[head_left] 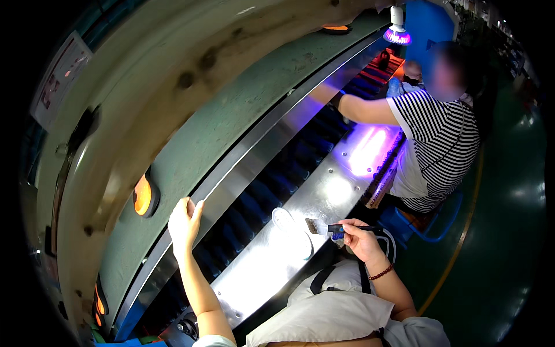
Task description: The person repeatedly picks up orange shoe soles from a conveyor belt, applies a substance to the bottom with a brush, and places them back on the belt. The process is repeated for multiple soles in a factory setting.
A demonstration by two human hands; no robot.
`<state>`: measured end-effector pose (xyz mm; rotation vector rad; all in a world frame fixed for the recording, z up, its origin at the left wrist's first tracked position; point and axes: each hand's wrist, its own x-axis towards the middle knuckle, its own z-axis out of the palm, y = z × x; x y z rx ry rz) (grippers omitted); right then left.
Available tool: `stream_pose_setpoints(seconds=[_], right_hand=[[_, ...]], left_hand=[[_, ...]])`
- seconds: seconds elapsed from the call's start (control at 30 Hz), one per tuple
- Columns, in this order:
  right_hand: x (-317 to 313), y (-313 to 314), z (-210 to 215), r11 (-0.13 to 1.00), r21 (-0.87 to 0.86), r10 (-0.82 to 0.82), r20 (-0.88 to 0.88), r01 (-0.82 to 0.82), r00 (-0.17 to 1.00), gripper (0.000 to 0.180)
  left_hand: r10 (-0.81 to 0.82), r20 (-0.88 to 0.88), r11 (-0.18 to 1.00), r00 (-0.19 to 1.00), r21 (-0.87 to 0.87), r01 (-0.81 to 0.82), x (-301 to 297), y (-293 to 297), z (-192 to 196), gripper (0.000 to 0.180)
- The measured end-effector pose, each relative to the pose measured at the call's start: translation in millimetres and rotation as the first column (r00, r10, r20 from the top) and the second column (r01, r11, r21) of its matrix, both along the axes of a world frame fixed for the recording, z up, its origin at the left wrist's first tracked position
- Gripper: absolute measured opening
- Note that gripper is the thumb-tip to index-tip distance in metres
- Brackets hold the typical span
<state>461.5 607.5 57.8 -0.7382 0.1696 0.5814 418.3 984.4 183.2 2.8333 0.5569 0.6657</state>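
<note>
My right hand (359, 240) grips the black handle of a brush (336, 228). Its brown bristles point left over the shiny metal bench (260, 263). Just left of the bristles, a pale, sole-shaped piece (284, 221) lies on the bench, partly washed out by glare. My left hand (186, 222) is raised beside the metal rail (222, 180) of the green conveyor belt (191, 150). Its fingers curve forward with the thumb apart, and I see nothing between them. A dark shoe part with an orange inside (144, 195) sits on the belt beyond that hand.
Dark slots (254, 202) run between rail and bench. On the right a person in a striped top (436, 144) sits on a blue stool (410, 225), an arm stretched toward the belt. A purple-lit lamp (397, 32) hangs above. A beige overhead panel (115, 162) curves along the left.
</note>
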Motion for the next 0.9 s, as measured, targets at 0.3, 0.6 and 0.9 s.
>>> stream_pose_setpoints(seconds=[0.3,0.6,0.9], right_hand=[[64.0,4.1,-1.2,0.993,-0.089,-0.082,-0.047,0.078,0.996,0.013],[81.9,3.5,1.4,0.974,-0.192,-0.126,-0.040,0.116,0.991,0.012],[100.2,5.6,-32.5,0.941,-0.242,-0.301,-0.265,0.239,0.916,0.011]], left_hand=[[-0.117,0.103,0.971,0.988,0.221,0.092,100.4,-12.5,47.7,0.026],[-0.516,-0.065,0.851,0.854,-0.150,0.503,393.5,-39.9,45.2,0.072],[-0.399,0.082,0.917,0.913,0.026,0.398,607.0,-45.2,-7.0,0.086]])
